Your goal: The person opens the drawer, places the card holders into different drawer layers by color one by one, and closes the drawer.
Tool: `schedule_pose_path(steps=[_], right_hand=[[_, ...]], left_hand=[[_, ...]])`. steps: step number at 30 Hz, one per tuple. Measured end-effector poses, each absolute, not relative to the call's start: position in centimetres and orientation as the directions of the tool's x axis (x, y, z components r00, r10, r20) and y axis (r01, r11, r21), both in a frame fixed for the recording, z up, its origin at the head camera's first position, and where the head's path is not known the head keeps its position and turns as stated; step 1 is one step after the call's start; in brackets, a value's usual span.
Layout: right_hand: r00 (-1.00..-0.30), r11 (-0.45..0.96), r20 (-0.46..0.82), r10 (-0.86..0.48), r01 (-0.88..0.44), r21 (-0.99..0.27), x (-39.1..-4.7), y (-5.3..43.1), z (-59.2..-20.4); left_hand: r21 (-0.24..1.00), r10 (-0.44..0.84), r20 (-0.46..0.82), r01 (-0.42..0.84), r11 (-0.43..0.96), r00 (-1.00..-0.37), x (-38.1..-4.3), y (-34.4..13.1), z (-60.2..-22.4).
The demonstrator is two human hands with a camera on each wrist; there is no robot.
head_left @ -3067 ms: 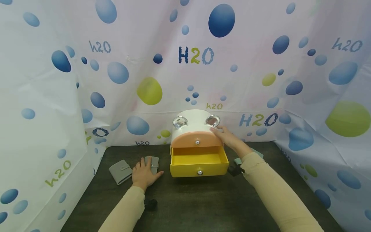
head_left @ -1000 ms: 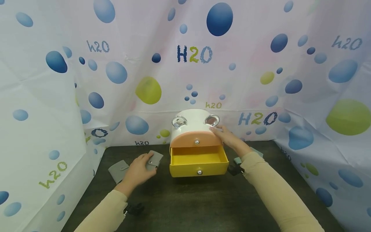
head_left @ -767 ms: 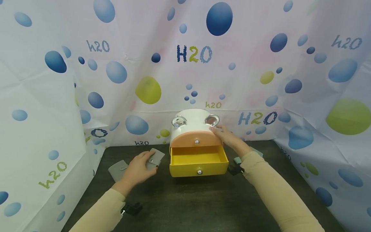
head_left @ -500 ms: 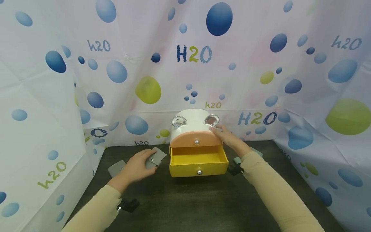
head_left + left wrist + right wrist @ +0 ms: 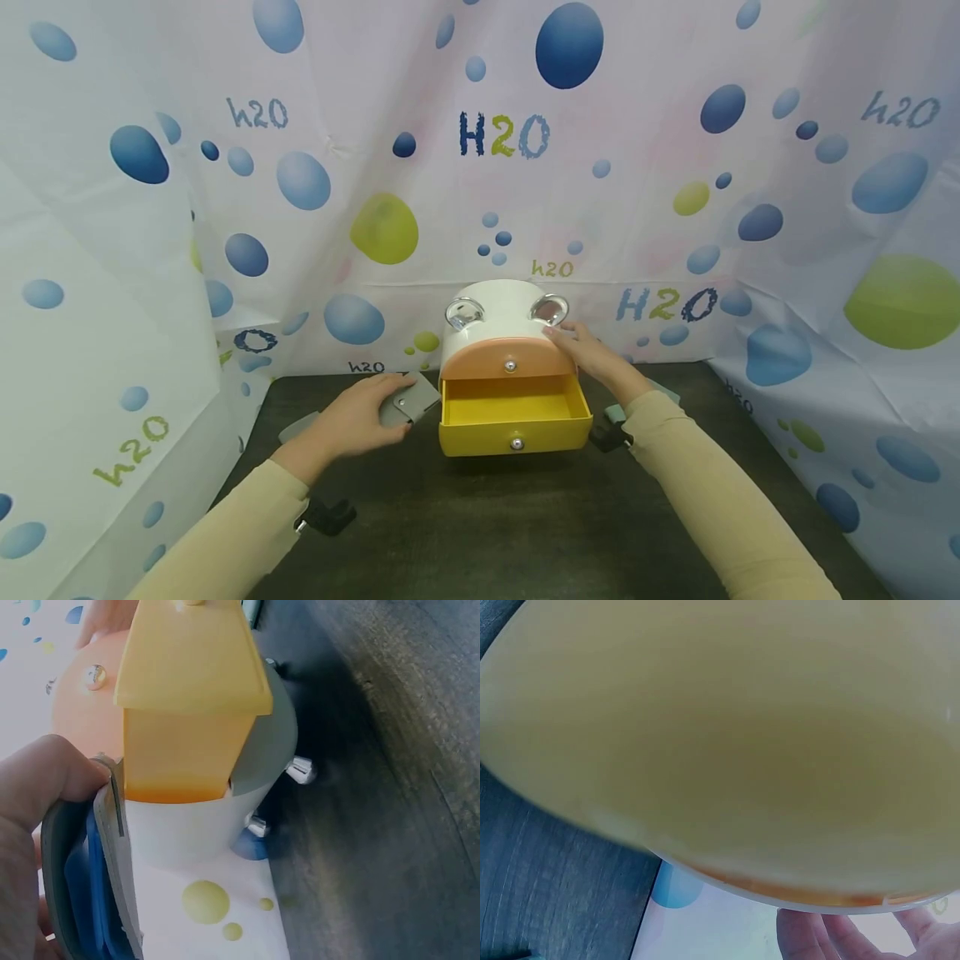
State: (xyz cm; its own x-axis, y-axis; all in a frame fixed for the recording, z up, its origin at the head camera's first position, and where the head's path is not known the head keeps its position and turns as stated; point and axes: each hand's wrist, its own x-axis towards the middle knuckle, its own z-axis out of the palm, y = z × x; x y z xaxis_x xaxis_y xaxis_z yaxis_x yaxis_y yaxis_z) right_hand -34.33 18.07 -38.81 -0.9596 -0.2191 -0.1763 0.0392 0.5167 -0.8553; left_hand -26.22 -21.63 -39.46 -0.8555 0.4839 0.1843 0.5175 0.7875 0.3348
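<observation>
Left fingers point(image 5: 388, 384) hold a wallet point(image 5: 411, 405) (wrist point(image 5: 306, 458) partly hiding another wallet point(image 5: 296, 428)).

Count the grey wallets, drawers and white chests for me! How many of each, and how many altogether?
Grey: 2, the held wallet and the table wallet, partly hidden
Drawers: 2, the yellow drawer and the orange drawer
Chests: 1, the white chest
Total: 5

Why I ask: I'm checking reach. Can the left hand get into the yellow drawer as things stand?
Probably yes: the yellow drawer stands pulled out, open-topped, and the left hand, holding a wallet, is beside it.
</observation>
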Motion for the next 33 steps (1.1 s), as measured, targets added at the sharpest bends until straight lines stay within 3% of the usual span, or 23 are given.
schedule_pose_path(steps=[12, 33], right_hand=[[-0.962, 0.522, -0.183, -0.204, 0.052, -0.851, -34.5, 18.1, -38.7], [-0.962, 0.514, -0.169, -0.214, 0.036, -0.857, -34.5, 18.1, -38.9]], left_hand=[[0.374, 0.495, 0.153, 0.513, 0.773, -0.856, -26.0, -21.4, -37.5], [0.435, 0.592, 0.190, 0.608, 0.665, -0.783, -26.5, -18.0, -36.7]])
